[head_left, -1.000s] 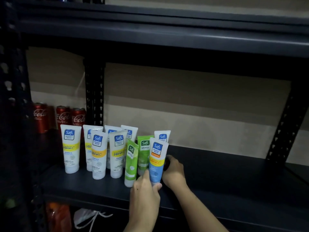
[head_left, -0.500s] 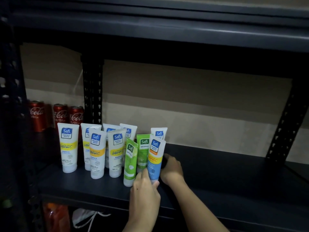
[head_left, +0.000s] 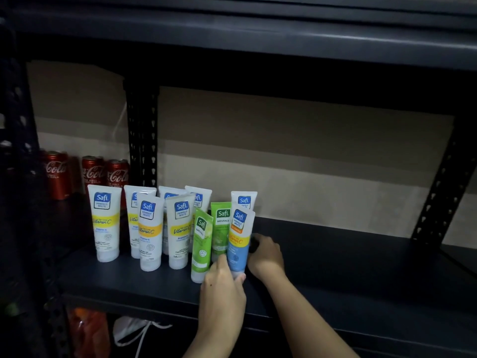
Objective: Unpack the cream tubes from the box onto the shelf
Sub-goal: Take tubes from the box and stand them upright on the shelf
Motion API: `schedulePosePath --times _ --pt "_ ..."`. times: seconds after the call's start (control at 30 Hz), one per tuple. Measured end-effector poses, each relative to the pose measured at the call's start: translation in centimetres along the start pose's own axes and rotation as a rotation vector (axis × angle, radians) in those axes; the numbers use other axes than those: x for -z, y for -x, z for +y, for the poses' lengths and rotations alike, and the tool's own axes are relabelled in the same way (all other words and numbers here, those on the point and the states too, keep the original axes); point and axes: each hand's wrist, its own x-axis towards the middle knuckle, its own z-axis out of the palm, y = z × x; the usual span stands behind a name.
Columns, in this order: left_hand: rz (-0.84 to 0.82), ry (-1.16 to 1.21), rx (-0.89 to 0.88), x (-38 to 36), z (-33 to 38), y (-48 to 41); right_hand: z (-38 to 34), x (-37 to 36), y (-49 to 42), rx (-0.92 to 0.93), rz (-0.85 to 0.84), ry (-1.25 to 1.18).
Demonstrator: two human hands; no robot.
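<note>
Head view, the only one I have. Blue-and-white plastic cream tube with a yellow band (head_left: 238, 241) stands cap-down at the right end of the cluster on the dark metal shelf (head_left: 335, 275), leaning slightly. Left hand (head_left: 223, 288) pinches its base, thumb on one side and fingers curled round the other. My read is that it is seating the cap flat so the tube won't topple. Right hand (head_left: 265, 254) sits just beside the tube's right flank, fingers curled in behind. I cannot tell whether they grip this tube or merely brace it. Two green plastic tubes (head_left: 201, 244) stand just beside it on the left, the front one tilted, so a nudge could domino them. White tubes with yellow bands (head_left: 104, 223) stand in rows further left, labels forward. Red cola cans (head_left: 93, 171) sit at back left. Box not in view.
</note>
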Motion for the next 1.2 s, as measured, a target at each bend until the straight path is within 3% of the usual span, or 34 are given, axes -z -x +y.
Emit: schedulePosePath --times 0.4,0.6,0.7,0.8,0.9,1.03,1.1,1.2 --pt "-0.018 0.038 -0.002 0.0 -0.2 -0.2 0.8 0.9 0.5 0.012 -0.052 -0.092" --pt "-0.095 -0.088 -0.023 1.7 0.2 1.7 2.0 4.0 5.1 0.07 -0.035 -0.041" --pt "-0.105 -0.174 -0.145 3.1 -0.7 3.7 2.6 5.2 9.3 0.189 -0.025 0.092" --pt "-0.085 -0.199 -0.381 4.6 -3.2 6.3 4.3 5.5 13.8 0.368 0.036 0.252" --pt "-0.18 -0.248 -0.508 5.5 -7.5 10.1 7.2 4.9 18.7 0.449 0.109 0.342" --pt "-0.528 -0.357 -0.259 4.5 -13.1 13.6 11.9 2.7 22.5 0.359 0.034 0.326" --pt "-0.756 -0.445 -0.066 3.4 -15.2 15.2 14.4 0.7 23.4 0.263 -0.07 0.305" --pt "-0.911 -0.524 0.089 0.9 -19.3 16.5 17.7 -3.2 23.7 0.117 -0.275 0.292"
